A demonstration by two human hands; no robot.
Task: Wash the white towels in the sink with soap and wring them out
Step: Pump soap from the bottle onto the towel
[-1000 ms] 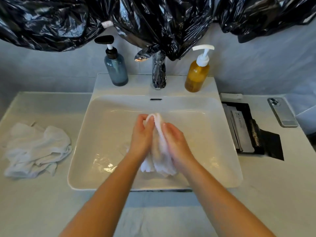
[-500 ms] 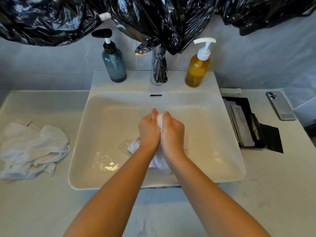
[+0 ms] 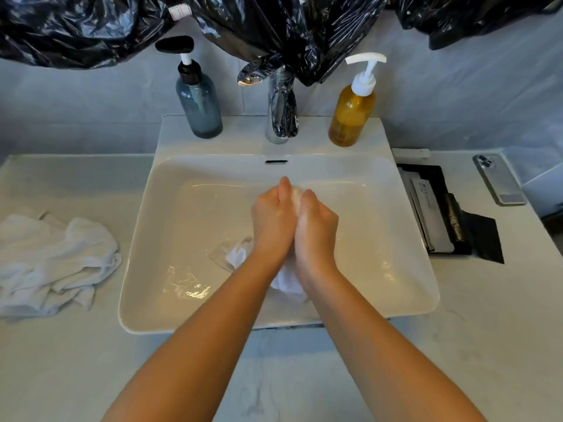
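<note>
- Crumpled black plastic sheeting (image 3: 274,32) hangs across the top of the view, in front of a pale tiled wall (image 3: 91,102); a small white tag (image 3: 178,12) shows on it at upper left
- A chrome tap (image 3: 281,117) stands upright below the plastic, whose lowest fold drapes over its top
- A phone (image 3: 499,181) lies face down at the far right of the pale counter (image 3: 487,315)
- A black tray (image 3: 438,178) on the counter holds flat white sachets (image 3: 426,202) and a rolled black bag (image 3: 455,220)
- A small white box (image 3: 411,153) lies just behind the tray
</note>
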